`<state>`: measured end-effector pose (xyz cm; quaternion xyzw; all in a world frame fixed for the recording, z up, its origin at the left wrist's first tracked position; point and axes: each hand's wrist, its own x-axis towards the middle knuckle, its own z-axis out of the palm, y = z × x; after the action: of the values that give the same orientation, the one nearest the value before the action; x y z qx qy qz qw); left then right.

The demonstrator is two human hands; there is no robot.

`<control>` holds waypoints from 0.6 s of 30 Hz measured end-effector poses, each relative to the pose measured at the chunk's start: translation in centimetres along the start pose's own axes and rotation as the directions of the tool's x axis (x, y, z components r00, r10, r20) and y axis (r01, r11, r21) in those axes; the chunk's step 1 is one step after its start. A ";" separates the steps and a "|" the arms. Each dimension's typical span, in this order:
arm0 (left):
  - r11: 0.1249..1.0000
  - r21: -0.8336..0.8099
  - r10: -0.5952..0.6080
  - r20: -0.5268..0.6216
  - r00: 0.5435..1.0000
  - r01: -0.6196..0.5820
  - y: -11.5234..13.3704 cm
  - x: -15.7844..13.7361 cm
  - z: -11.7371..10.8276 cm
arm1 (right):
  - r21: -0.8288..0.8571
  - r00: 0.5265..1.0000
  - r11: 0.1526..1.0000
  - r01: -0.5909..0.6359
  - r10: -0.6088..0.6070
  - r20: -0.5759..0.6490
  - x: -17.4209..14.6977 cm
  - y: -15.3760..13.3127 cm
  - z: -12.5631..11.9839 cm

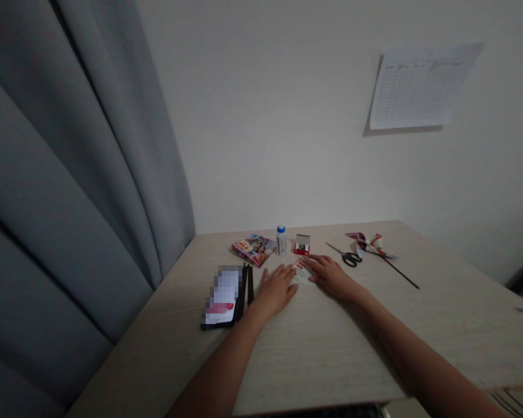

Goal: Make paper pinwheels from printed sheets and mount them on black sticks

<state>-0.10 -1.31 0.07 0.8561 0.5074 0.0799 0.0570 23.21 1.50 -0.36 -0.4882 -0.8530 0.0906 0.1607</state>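
Pale table beneath. Left hand, right hand: palms down, fingers extended, neither gripping. Paper on table between hands, partly covered. Step looks like smoothing; next move probably calls for steady edge contact.

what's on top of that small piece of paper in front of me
Your left hand overlaps the left edge of the paper, your right hand its right edge. Red print shows between them; whatever your hands cover can't be seen.
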 end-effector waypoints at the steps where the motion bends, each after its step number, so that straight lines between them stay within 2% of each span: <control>1: 1.000 -0.006 0.001 -0.026 1.000 -0.002 0.0 0.0 0.0 | 0.006 0.999 1.000 0.009 -0.009 -0.031 0.0 0.0 0.0; 6: 0.996 -0.089 -0.022 -0.172 0.985 0.006 -0.2 0.6 -0.2 | 0.037 0.990 0.997 0.068 -0.063 -0.124 0.1 -0.3 0.5; 13: 0.992 -0.095 -0.102 -0.220 0.970 0.082 0.1 1.4 0.3 | 0.104 0.989 0.994 0.017 -0.002 -0.149 0.3 -0.8 1.2; 18: 0.987 -0.112 -0.136 -0.196 0.971 0.116 0.3 1.6 0.1 | 0.134 0.989 0.991 -0.015 0.035 -0.145 0.5 -0.8 1.3</control>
<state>0.95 -0.10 0.19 0.8055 0.5594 0.1884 0.0524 21.83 1.56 -1.20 -0.4926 -0.8247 0.1128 0.2539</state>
